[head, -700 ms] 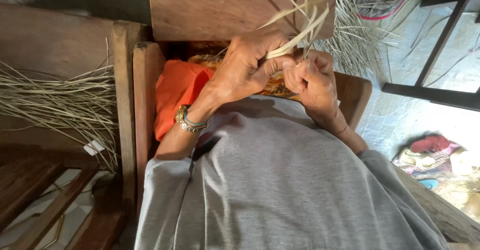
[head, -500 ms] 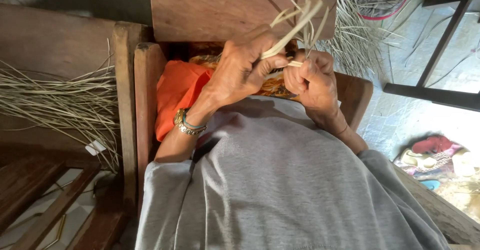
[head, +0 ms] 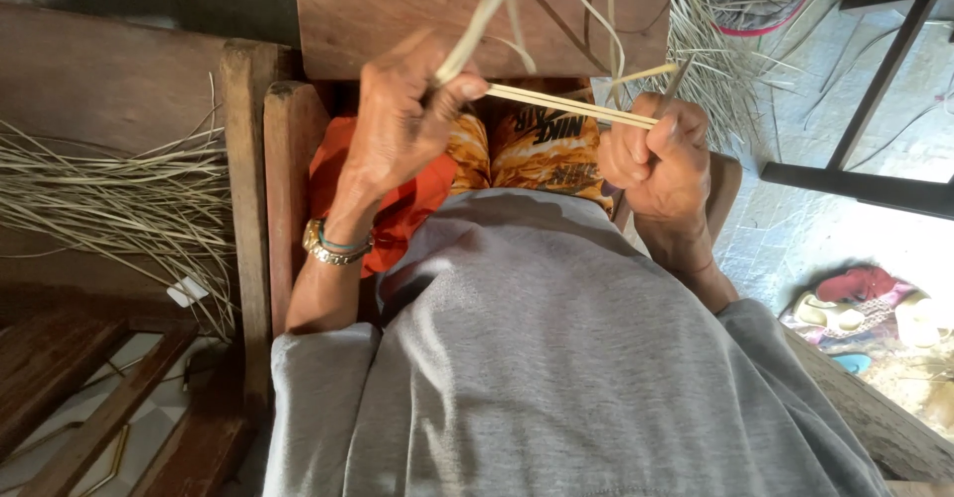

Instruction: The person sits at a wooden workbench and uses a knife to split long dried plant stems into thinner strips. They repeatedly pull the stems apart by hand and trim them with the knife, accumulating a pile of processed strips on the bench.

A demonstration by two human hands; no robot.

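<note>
Two hands stretch a pale, thin split cane strip (head: 571, 106) between them: left hand (head: 402, 124) pinches one end at its fingertips, right hand (head: 656, 154) closes in a fist around the other, long axis running finger to finger.

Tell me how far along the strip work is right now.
Done: loose pale strips lie piled on the wooden surface at one side, more lie past the hands; whether they are finished I cannot tell. In hand: the left hand and right hand hold one thin strip stretched between them. Left: no woven or finished piece shows.
</note>
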